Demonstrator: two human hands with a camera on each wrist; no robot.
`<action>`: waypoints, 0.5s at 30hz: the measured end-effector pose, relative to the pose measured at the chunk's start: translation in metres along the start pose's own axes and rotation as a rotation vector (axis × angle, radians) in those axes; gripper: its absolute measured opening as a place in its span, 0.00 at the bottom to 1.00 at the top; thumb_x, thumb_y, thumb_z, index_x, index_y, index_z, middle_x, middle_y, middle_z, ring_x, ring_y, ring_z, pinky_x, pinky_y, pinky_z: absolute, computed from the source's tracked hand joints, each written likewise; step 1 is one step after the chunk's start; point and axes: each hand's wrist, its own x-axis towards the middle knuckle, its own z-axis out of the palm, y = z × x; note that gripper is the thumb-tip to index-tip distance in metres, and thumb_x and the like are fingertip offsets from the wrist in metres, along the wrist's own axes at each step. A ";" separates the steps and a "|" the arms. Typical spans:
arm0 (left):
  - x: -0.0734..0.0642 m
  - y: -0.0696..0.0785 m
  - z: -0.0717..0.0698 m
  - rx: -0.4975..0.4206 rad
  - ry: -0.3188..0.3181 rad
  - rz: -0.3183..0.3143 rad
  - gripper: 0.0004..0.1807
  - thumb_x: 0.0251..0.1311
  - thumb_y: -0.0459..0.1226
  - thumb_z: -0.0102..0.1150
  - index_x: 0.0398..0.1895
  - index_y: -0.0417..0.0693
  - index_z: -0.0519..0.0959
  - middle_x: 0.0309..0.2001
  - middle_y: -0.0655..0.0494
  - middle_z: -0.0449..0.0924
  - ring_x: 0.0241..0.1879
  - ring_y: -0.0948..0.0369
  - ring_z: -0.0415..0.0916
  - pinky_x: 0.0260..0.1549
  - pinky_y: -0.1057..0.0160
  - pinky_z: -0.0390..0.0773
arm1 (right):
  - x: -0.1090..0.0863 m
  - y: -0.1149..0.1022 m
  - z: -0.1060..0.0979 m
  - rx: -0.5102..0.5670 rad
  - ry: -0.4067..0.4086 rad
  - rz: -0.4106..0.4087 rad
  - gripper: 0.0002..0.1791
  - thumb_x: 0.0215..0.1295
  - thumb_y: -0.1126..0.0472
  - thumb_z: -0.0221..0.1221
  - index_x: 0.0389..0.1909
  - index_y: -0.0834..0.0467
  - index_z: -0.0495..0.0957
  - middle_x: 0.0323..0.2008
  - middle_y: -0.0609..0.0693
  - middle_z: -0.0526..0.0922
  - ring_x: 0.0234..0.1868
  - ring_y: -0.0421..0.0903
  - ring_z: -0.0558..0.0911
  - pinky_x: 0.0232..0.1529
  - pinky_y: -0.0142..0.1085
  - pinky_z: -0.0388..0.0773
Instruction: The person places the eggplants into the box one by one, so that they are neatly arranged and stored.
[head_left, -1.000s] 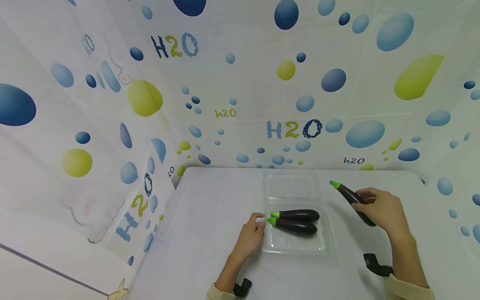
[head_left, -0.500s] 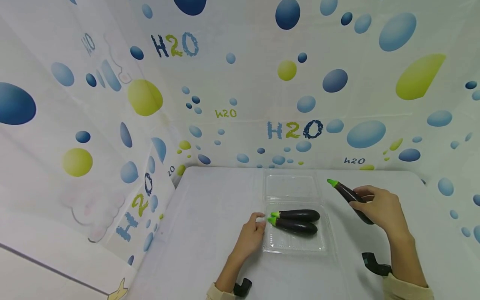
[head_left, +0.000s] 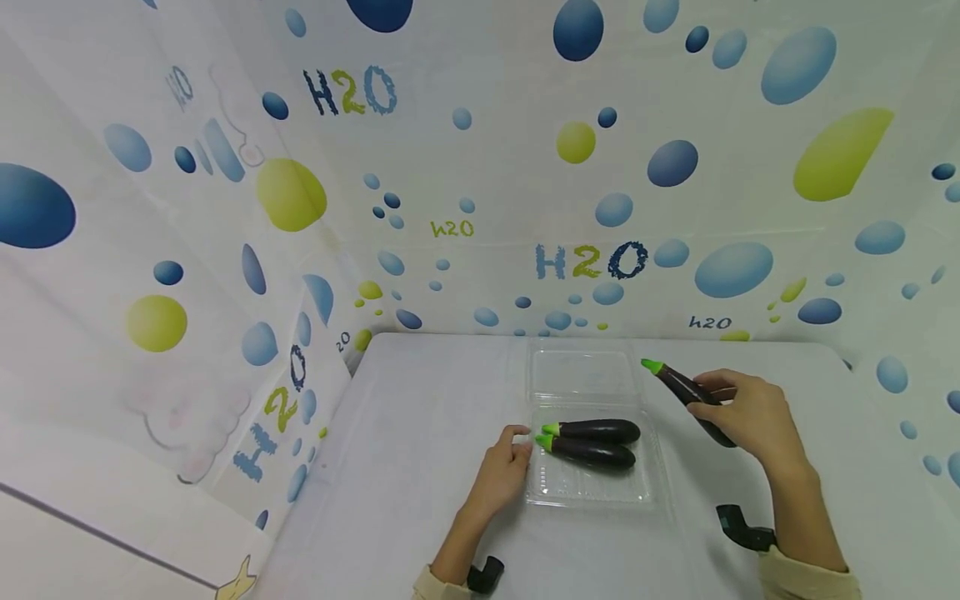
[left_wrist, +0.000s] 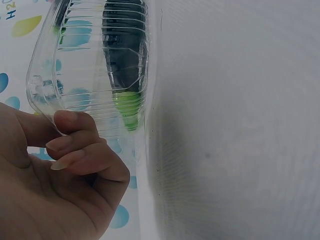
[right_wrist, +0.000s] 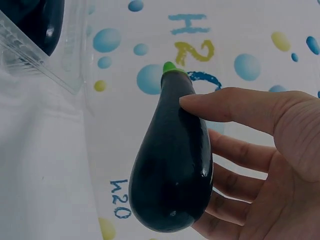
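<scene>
In the head view an open clear plastic clamshell container [head_left: 588,492] lies on the table with two dark eggplants [head_left: 596,452] side by side in its near half, green stems to the left. My left hand [head_left: 501,468] holds the container's left edge; the left wrist view shows curled fingers [left_wrist: 82,160] at its clear corner. To the right, above the table, my right hand [head_left: 761,421] grips a third eggplant [head_left: 678,386], tilted with its green stem up and left. From the right wrist, the thumb lies along this eggplant [right_wrist: 172,165], the other fingers behind it.
The container's flat lid [head_left: 581,369] lies folded back toward the far table edge. White cloth covers the table [head_left: 435,392]. A patterned curtain [head_left: 510,167] hangs behind and to the left. Dark curved pieces [head_left: 742,529] stick out from both wrists.
My right hand has moved a little to the left with the eggplant, toward the container. The left hand and the two eggplants in the container stay in place.
</scene>
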 end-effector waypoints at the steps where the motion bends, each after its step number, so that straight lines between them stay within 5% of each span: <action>1: 0.000 0.000 0.000 0.000 0.000 0.000 0.17 0.78 0.39 0.51 0.64 0.42 0.73 0.34 0.52 0.85 0.29 0.64 0.74 0.31 0.62 0.74 | 0.000 -0.001 0.000 -0.001 -0.001 -0.004 0.26 0.60 0.55 0.74 0.55 0.63 0.83 0.44 0.65 0.87 0.43 0.61 0.85 0.32 0.39 0.80; 15: 0.001 0.001 0.001 -0.020 -0.002 0.009 0.18 0.79 0.39 0.50 0.65 0.40 0.73 0.28 0.52 0.81 0.23 0.66 0.69 0.25 0.65 0.70 | 0.006 -0.011 -0.002 -0.044 -0.059 -0.047 0.26 0.60 0.54 0.74 0.55 0.64 0.84 0.45 0.63 0.88 0.44 0.60 0.84 0.36 0.42 0.79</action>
